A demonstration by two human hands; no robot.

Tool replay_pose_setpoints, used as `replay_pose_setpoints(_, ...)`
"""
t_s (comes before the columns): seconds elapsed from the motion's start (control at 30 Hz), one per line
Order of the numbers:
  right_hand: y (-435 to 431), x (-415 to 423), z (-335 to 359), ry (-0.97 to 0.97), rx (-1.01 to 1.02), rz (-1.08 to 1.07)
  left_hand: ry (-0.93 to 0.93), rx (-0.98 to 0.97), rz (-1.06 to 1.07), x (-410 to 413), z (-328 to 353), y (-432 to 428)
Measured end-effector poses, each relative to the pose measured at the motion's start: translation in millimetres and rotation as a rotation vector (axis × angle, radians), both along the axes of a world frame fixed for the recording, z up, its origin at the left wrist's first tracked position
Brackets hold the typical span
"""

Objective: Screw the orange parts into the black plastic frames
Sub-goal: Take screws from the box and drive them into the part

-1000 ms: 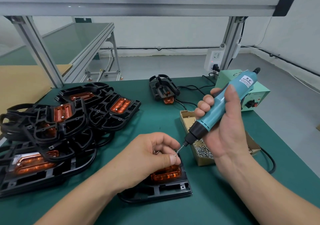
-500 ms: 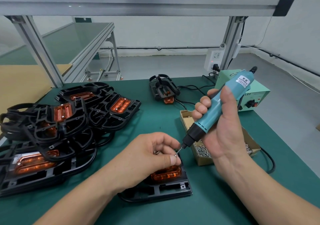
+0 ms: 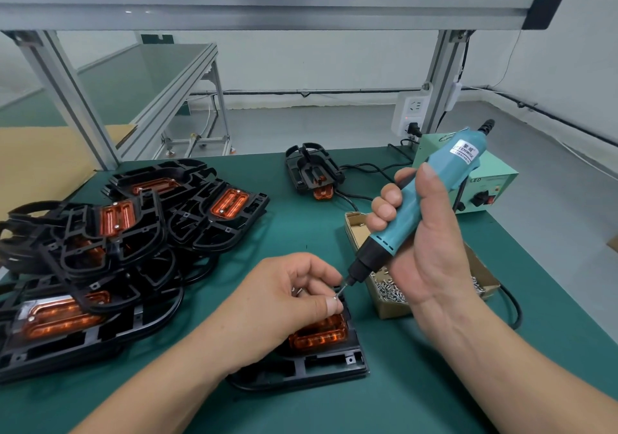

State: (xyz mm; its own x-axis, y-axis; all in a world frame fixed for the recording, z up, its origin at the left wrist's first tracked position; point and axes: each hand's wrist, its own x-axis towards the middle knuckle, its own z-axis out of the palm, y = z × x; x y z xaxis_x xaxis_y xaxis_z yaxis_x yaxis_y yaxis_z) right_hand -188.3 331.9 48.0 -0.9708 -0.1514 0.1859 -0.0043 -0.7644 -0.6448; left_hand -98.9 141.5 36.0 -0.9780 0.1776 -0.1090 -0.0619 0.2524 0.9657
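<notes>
Green bench point(image 3: 327, 233), alu. rack point(image 3: 267, 8) overhead. Black frame point(image 3: 321, 365) w/ orange part point(image 3: 319, 335) lay front centre under left hand point(image 3: 284, 296), whose grip pinched a screw point(image 3: 335, 297) at the bit tip. Right hand point(image 3: 431, 249): grip wrapped round elec. screwdriver point(image 3: 418, 206). Screw was not yet driven. Pile of frames point(image 3: 117, 233) at left, some w/ screws fitted. Screw box point(image 3: 391, 310) just right; nothing seemed to block.

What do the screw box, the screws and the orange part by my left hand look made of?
Box: matte brown cardboard, folded flaps showing. Screws: shiny silvery metal, probably steel. Orange part: translucent glossy plastic, it seems; highlights glint along its ribs.
</notes>
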Motion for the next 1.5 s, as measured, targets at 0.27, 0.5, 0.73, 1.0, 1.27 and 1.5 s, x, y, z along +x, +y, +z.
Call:
replay_pose_setpoints(0.27, -2, 3, 1, 0.062, 0.032, 0.011, 0.033, -0.023, 0.043, 2, 1, 1)
replay_pose_setpoints(0.5, -4, 3, 0, 0.053, 0.049, 0.010, 0.059, -0.078, 0.037, 3, 0, 2)
replay_pose_setpoints(0.73, -4, 3, -2, 0.026, 0.044, 0.005, 0.009, -0.048, -0.039, 0, 0, -5)
replay_pose_setpoints(1.0, -2, 0, -4, 0.004, 0.031, -0.003, 0.105, -0.151, 0.099, -7, 0, -16)
replay_pose_setpoints(1.27, 1, -6, -8, -0.042, 0.028, -0.031, 0.200, -0.358, 0.192, -14, -4, -28)
replay_pose_setpoints(1.5, 2, -8, -9, -0.067, 0.013, -0.047, 0.020, 0.008, 0.216, -16, -3, -32)
